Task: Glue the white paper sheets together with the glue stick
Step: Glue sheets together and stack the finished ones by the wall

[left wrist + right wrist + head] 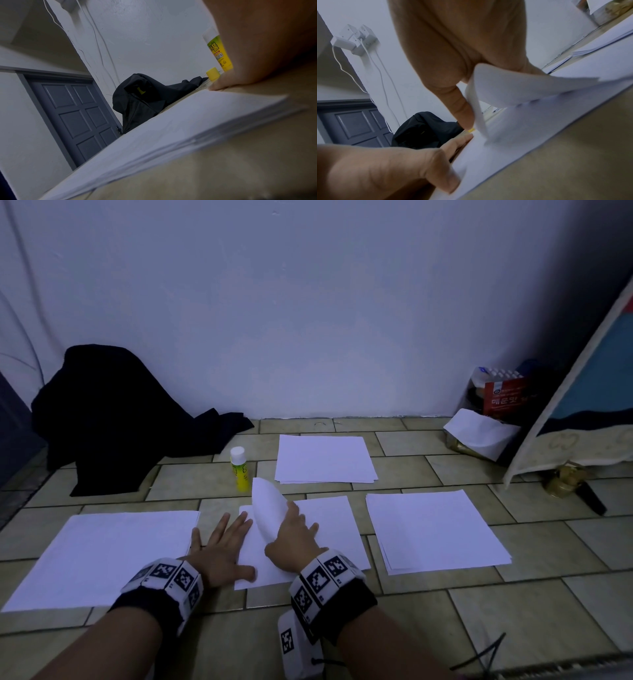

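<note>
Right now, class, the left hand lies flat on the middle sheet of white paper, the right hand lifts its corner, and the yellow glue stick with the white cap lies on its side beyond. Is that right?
Not quite. In the head view the yellow glue stick with the white cap stands upright. The left hand does lie flat on the middle sheet of white paper, and the right hand lifts its corner.

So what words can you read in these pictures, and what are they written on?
"매운맛": white letters on the red packet by the wall; the smaller print above it is too small to read.
"물": big black letter on the yellow glue stick, partly hidden by the left hand; the letter before it is cut off, and the small print below is too blurred to read.
The square black-and-white patterns on the wristbands are codes, not words.
</note>
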{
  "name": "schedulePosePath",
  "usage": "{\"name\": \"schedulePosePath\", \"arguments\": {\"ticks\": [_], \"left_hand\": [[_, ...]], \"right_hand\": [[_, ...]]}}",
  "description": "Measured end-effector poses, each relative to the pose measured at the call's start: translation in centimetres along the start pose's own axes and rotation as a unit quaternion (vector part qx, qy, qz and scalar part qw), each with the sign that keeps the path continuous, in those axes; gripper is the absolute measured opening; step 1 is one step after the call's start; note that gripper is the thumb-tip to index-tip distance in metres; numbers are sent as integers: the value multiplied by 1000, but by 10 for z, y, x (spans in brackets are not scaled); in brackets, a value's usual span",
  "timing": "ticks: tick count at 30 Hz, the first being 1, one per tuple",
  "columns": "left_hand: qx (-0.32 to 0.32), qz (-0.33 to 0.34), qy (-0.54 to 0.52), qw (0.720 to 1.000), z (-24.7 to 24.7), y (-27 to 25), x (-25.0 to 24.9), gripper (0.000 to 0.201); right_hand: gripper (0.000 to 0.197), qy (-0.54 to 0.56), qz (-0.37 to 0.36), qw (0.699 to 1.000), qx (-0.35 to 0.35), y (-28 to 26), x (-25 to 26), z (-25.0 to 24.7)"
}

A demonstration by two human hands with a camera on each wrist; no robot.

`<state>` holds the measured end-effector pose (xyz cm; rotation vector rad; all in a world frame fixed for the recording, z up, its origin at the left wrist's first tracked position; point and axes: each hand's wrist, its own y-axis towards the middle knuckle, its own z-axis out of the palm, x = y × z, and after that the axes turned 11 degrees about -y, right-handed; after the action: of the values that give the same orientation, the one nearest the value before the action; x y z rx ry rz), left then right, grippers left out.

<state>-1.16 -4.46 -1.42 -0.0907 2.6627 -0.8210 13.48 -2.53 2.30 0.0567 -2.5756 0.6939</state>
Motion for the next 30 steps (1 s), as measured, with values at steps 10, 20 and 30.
{"name": "schedulePosePath", "arguments": {"ticks": [10,20,30], "left_hand": [[13,-5,11,1000,-2,-3,-4,101],[58,1,-8,998,-12,-11,6,98],[40,22,-30,999,-18,-17,7,125]], "right_hand": [[62,-112,-56,992,34,5,-4,-4],[62,-184,-17,981,59,23,3,14],[63,-142,-25,988,47,23,-5,15]]}}
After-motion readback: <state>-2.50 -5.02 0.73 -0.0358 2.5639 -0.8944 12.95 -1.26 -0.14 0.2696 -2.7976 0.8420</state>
